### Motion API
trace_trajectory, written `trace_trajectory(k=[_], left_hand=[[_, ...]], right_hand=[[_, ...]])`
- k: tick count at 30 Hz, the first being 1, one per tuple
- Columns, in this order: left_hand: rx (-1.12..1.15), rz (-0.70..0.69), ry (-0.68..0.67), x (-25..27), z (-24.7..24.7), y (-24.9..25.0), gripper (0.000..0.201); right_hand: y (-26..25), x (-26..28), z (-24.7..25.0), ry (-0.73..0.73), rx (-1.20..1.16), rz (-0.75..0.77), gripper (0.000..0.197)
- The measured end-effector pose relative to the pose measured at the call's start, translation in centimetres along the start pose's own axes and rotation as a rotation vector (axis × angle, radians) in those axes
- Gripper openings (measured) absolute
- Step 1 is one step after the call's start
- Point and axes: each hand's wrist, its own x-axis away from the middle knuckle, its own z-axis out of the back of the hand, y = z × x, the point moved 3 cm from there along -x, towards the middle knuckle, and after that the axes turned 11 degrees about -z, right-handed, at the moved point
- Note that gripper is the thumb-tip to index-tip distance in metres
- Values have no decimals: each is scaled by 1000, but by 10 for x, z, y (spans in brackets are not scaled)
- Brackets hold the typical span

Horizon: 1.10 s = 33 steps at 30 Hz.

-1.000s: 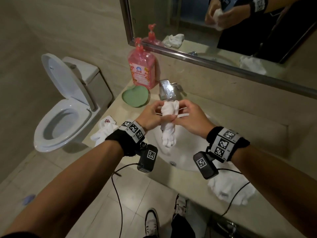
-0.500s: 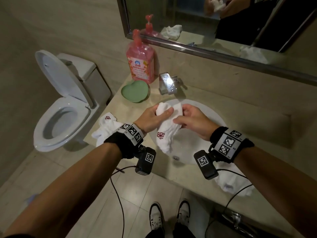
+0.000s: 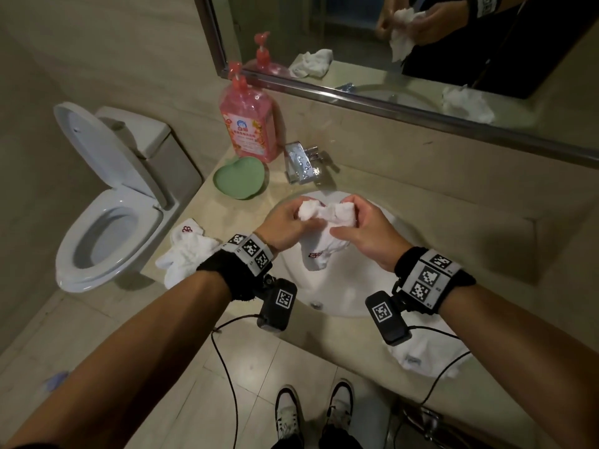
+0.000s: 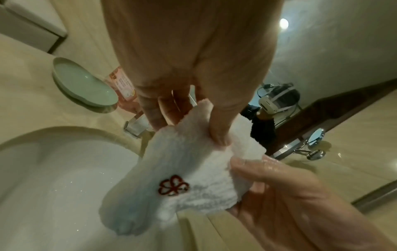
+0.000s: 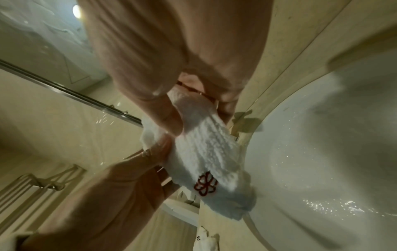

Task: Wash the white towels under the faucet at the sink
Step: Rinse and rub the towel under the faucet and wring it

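Note:
A small white towel (image 3: pixel 321 251) with a red flower emblem hangs bunched over the white sink basin (image 3: pixel 350 286). My left hand (image 3: pixel 291 222) grips its upper left part and my right hand (image 3: pixel 359 222) grips its upper right part, fingers curled into the cloth. In the left wrist view the towel (image 4: pixel 184 178) is pinched by my thumb, with the wet right hand beside it. The right wrist view shows the towel (image 5: pixel 206 152) held the same way. The chrome faucet (image 3: pixel 301 163) stands behind the basin; I see no water stream.
Another white towel (image 3: pixel 184 251) lies on the counter left of the basin, a third (image 3: pixel 424 351) at its front right. A pink soap bottle (image 3: pixel 248 121) and green dish (image 3: pixel 240 178) sit by the faucet. A toilet (image 3: pixel 110 205) stands open at left. A mirror (image 3: pixel 405 43) hangs above.
The towel, held upright and rolled near the faucet a second ago, is now bunched wider between both hands, lower over the basin. The emblem end hangs down.

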Motion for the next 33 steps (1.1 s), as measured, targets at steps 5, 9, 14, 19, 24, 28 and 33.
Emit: trace_trajectory(k=[5, 9, 14, 19, 24, 28, 33], left_hand=[[-135, -74, 96, -4, -12, 8, 31], [176, 57, -24, -4, -25, 9, 26], [283, 79, -15, -4, -30, 8, 29], [-417, 21, 39, -10, -17, 3, 44], [-323, -14, 26, 0, -25, 3, 55], [162, 191, -71, 3, -35, -15, 52], [-147, 154, -7, 6, -39, -32, 28]], right_hand=[[5, 4, 16, 34, -80, -10, 54], [5, 9, 22, 4, 36, 12, 43], [13, 11, 30, -32, 77, -119, 27], [19, 15, 44, 43, -49, -102, 50], [23, 22, 40, -37, -31, -168, 19], [27, 34, 37, 29, -44, -149, 15], [45, 50, 45, 67, -97, -248, 46]])
